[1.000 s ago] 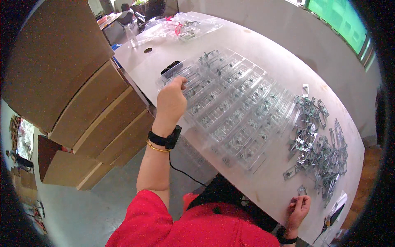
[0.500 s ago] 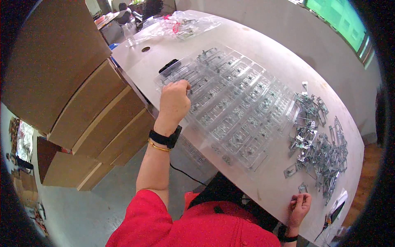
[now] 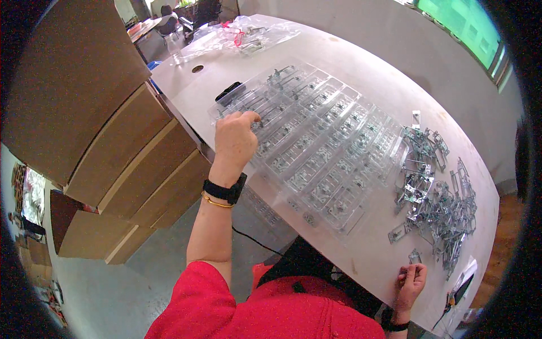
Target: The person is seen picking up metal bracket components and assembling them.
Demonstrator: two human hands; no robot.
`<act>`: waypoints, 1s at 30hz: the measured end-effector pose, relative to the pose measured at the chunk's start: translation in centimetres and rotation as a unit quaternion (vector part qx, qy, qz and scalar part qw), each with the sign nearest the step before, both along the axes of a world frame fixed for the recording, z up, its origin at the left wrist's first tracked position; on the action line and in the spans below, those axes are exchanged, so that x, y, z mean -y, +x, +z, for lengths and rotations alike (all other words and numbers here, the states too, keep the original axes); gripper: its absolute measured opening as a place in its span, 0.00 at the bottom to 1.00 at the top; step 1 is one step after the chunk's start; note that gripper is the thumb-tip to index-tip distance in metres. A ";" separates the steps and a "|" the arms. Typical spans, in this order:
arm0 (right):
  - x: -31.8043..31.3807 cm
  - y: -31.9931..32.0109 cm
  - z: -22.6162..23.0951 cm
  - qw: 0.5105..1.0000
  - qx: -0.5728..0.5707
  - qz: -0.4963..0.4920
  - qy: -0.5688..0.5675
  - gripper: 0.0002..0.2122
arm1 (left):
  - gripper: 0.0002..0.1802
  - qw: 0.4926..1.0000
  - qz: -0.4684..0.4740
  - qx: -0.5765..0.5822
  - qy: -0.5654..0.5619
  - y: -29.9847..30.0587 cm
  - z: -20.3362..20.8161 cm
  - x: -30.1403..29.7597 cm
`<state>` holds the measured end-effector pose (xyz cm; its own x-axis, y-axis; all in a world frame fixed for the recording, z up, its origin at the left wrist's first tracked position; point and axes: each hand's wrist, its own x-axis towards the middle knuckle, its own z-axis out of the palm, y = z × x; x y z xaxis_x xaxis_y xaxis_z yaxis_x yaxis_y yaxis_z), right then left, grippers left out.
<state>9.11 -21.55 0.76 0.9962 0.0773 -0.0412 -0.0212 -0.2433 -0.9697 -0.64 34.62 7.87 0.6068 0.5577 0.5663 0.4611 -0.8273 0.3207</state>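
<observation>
My left hand (image 3: 233, 140) reaches over the near left part of a clear plastic tray (image 3: 280, 191) divided into compartments. Its fingers are bent together at a compartment, and whatever lies between them is hidden. Small metal pieces sit in rows inside the tray. At the table's near right edge, my right hand (image 3: 411, 285) is closed with the fingertips pinched. A small silvery metal plate (image 3: 415, 257) sticks out just beyond those fingertips. Farther off lies a heap of loose metal plates (image 3: 451, 223), tangled together.
Cardboard boxes (image 3: 113, 152) are stacked left of the table (image 3: 361, 271). A black object (image 3: 229, 94) lies by the tray's far left corner. Plastic bags (image 3: 254, 37) cover the far end, near a clear bottle (image 3: 175, 53). A dark tool (image 3: 450, 302) rests at the right edge.
The fingers of my left hand have shifted slightly at the tray, with the index finger now stretched more to the right. My right hand stays where it was.
</observation>
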 end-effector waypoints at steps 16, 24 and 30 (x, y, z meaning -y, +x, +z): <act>-0.5 -0.5 0.6 0.998 -0.031 -0.016 0.044 0.05 | 0.15 0.999 0.012 0.049 0.019 -0.3 0.7 2.0; -0.5 -1.4 1.7 0.998 -0.044 0.005 0.043 0.05 | 0.21 0.975 -0.151 0.160 0.028 -2.2 4.3 15.5; -0.4 -1.9 1.1 0.998 -0.007 0.026 0.051 0.05 | 0.20 0.920 -0.355 0.165 -0.015 -2.8 2.1 25.0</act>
<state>7.22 -21.12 1.85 0.9901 0.1329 -0.0453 -0.0259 -0.1439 -0.9892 -3.40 9.59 9.96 0.6216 0.1057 0.7761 -0.3185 -0.8712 0.3737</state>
